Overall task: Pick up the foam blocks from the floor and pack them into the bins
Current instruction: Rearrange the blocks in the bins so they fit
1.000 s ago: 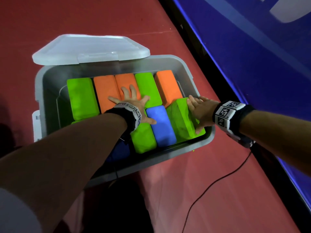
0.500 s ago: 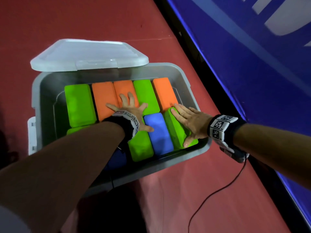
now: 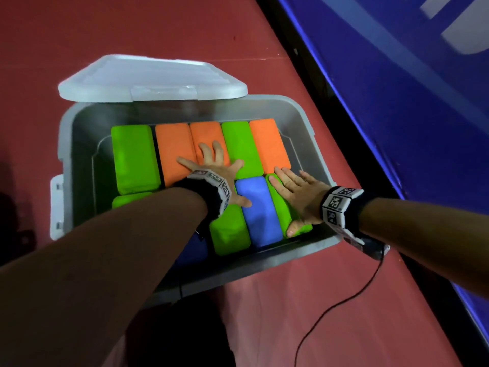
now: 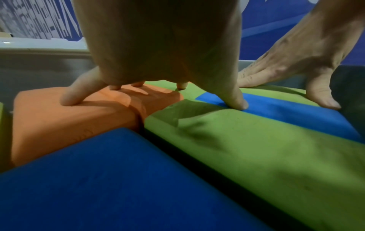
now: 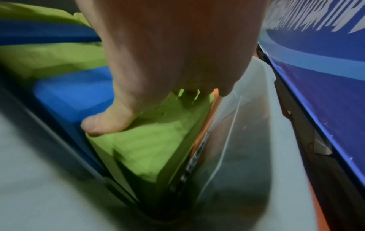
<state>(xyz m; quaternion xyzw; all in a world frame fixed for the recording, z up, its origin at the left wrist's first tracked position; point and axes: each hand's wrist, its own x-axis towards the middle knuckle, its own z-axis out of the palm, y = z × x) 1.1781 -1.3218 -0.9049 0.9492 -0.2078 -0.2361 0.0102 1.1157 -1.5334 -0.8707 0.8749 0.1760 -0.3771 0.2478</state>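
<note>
Head view: a grey bin [image 3: 66, 144] is seen on the red floor [image 3: 185, 30], its translucent lid [image 3: 148, 80] tipped up at the far rim. The bin is packed with foam blocks in two rows. Far row, left to right: green block [image 3: 133, 157], orange block [image 3: 172, 149], a second orange block [image 3: 206, 135], a green one [image 3: 242, 144], an orange one [image 3: 270, 144]. Near row: a green block edge at left, a dark blue block [image 3: 191, 250] largely hidden under the forearm, a green block [image 3: 229, 231], a blue block [image 3: 260, 213], and a green block at the right end [image 3: 279, 205], set tilted against the bin wall.

The left hand [image 3: 217, 170] is laid flat with fingers spread across the orange blocks and the far green one, thumb on the blue block. The right hand [image 3: 299, 197] is laid flat with fingers spread on the tilted green block, thumb at its near end.

Left wrist view: fingertips [image 4: 69, 100] are seen dented into the orange foam; the thumb is pressed at the seam of blue and green.

Right wrist view: the thumb is seen pressed on the near corner of the green block, which is wedged between the blue block and the bin wall [image 5: 247, 125].

A black cable [image 3: 330, 308] is noted trailing over the floor from the right wristband [image 3: 338, 205]. A blue wall panel [image 3: 397, 102] runs along the right.
</note>
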